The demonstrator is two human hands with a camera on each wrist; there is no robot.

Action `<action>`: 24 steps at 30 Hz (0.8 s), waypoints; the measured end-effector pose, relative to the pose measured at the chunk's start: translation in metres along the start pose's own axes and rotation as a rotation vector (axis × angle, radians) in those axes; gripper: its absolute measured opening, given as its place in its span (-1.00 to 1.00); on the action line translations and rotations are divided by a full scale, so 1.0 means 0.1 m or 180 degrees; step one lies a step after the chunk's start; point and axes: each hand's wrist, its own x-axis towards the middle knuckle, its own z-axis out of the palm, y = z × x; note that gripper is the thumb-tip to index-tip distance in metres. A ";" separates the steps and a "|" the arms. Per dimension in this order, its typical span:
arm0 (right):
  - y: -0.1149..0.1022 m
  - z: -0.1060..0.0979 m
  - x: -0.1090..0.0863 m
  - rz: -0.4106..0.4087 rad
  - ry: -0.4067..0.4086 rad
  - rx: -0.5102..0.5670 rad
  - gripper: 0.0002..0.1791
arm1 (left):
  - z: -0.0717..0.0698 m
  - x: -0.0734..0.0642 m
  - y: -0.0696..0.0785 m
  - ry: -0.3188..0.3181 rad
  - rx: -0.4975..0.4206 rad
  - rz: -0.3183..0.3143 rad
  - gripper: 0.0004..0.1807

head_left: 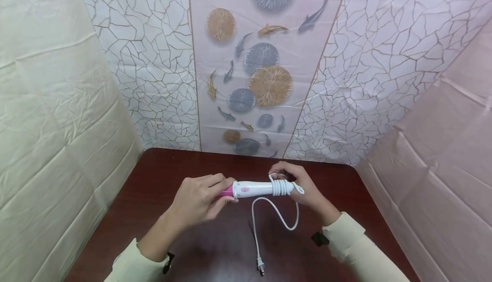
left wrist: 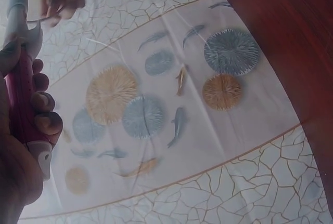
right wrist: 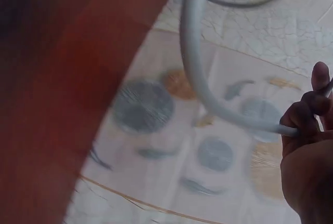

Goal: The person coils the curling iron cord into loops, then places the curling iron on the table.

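A hair iron [head_left: 253, 189] with a white handle and a pink barrel is held level above the table. My left hand [head_left: 197, 198] grips it by the pink section, fingers wrapped round it in the left wrist view. White cord [head_left: 282, 187] is coiled in several turns about the handle's end. At that end, my right hand [head_left: 310, 193] pinches the cord, which runs out of its curled fingers [right wrist: 304, 117] in the right wrist view. A loose length loops down below the handle to a two-pin plug [head_left: 260, 267].
The dark red-brown table [head_left: 169, 166] lies under both hands. Behind it hangs a patterned sheet [head_left: 215, 60] with fish and round shapes. Plain cream cloth walls [head_left: 57, 124] stand on the left and right sides.
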 end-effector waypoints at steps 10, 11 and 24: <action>0.22 0.32 -0.32 0.1061 0.0533 -0.0203 -0.81 | -0.02 0.00 -0.03 0.0039 0.0025 -0.0097 -0.64; 0.23 0.34 -0.35 0.1235 0.0552 -0.0206 -0.88 | -0.03 -0.01 -0.03 0.0035 0.0024 -0.0109 -0.64; 0.28 0.46 -0.50 0.0778 0.0347 -0.0290 -0.85 | -0.07 0.04 -0.14 0.0048 0.0112 -0.0420 -0.63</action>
